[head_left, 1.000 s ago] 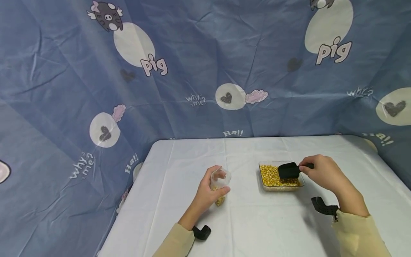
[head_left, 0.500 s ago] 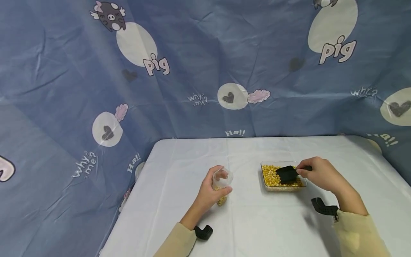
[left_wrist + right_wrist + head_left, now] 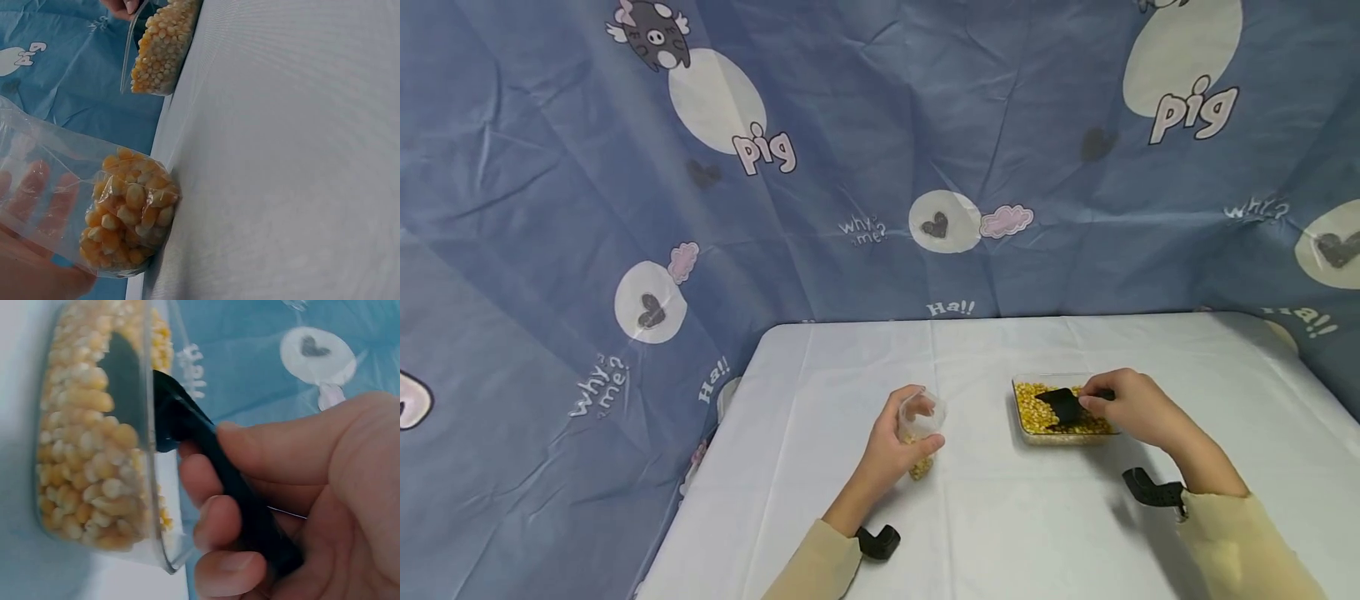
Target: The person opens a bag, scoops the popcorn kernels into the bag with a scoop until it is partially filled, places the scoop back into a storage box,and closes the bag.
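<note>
My right hand (image 3: 1131, 408) grips the handle of a black scoop (image 3: 234, 494), thumb on one side and fingers curled round the other. The scoop's blade is dug into corn kernels (image 3: 81, 462) inside a clear rectangular container (image 3: 1028, 438), partly buried in them. My left hand (image 3: 891, 446) holds a clear plastic bag (image 3: 56, 150) upright with its mouth open, fingers and thumb round its sides. Yellow kernels (image 3: 128, 212) fill the bag's lower part, which sits at the white tabletop in the left wrist view.
A white cloth covers the table (image 3: 820, 392). Behind it and to the left hangs a blue printed curtain (image 3: 820, 150). Black wrist camera mounts (image 3: 880, 542) stick out from both forearms. The bag stands left of the container, with a stretch of tabletop between them.
My right hand has moved left and slightly down, pushing the scoop's blade from above the kernels into them. The left hand keeps holding the bag in about the same place.
</note>
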{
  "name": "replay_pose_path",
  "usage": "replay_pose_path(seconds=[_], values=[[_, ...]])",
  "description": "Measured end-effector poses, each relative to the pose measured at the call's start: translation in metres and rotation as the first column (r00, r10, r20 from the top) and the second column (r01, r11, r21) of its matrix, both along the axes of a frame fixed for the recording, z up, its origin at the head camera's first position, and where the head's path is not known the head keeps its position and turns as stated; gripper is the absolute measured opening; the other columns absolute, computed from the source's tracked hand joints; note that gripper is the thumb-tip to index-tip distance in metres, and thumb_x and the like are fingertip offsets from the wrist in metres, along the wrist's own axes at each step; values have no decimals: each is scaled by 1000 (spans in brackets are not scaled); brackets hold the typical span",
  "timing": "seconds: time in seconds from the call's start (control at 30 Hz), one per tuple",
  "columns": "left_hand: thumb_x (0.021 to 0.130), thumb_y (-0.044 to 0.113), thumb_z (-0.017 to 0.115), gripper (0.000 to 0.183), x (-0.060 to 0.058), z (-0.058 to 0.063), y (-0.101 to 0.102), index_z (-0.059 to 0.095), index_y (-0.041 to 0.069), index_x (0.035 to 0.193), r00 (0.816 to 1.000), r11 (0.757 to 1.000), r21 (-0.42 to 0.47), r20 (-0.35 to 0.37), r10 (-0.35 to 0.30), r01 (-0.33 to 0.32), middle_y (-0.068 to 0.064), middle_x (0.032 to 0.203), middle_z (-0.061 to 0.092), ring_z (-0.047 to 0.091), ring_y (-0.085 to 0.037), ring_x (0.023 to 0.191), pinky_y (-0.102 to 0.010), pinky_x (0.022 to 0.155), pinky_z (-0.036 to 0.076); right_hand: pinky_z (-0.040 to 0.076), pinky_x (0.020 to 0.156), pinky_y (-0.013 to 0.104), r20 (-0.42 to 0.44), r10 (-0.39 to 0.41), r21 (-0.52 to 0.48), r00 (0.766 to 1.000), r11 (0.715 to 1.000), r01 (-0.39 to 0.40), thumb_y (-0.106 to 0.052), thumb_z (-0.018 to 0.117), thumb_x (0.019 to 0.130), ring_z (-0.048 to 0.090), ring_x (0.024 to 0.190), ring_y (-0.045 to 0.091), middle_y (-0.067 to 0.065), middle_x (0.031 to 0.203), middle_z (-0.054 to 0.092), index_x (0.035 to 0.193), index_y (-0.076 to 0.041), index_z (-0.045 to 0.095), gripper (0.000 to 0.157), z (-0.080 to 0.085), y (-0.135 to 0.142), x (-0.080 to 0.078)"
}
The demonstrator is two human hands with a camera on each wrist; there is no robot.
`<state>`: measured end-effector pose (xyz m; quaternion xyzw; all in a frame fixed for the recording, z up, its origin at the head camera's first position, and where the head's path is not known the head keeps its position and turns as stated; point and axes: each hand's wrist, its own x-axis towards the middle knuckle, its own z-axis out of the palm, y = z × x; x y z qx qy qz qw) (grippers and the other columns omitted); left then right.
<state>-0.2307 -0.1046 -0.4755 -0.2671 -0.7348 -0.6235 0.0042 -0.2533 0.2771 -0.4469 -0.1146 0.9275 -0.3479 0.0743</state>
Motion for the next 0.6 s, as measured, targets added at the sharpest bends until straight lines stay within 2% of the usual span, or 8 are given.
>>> replay_pose_path(seconds=[0.23,0.37,0.47,0.6], values=[[88,2,75,67,0,-1,1,40,5,146,1000,1000,24,11,8,-8,-33,128,53,48,-45,123,-66,108,27,39,57,36,10,15,3,1000,1000,-15,-17,62,100,47,60,18,4,71,58,108,-1,71,19,-2,-5,-1],[89,4,76,67,0,-2,0,41,5,145,1000,1000,6,8,11,-11,-32,127,54,49,-45,122,-65,107,28,39,56,35,30,36,13,999,999,-37,-17,60,101,47,58,19,3,69,57,95,-5,71,17,-2,-5,-1],[89,5,76,66,0,-2,0,41,6,145,1000,1000,-1,3,19,-19,-30,127,56,50,-44,121,-66,106,29,39,55,35,36,67,29,997,997,-68,-17,59,102,46,55,18,3,65,55,85,-8,68,22,-1,-4,-2],[89,6,76,66,0,-2,0,41,7,145,1000,1000,-4,8,19,-19,-27,127,56,50,-43,122,-67,105,29,36,56,35,43,78,46,996,996,-80,-18,57,103,43,54,17,1,62,50,83,-9,67,24,-1,-4,-4]])
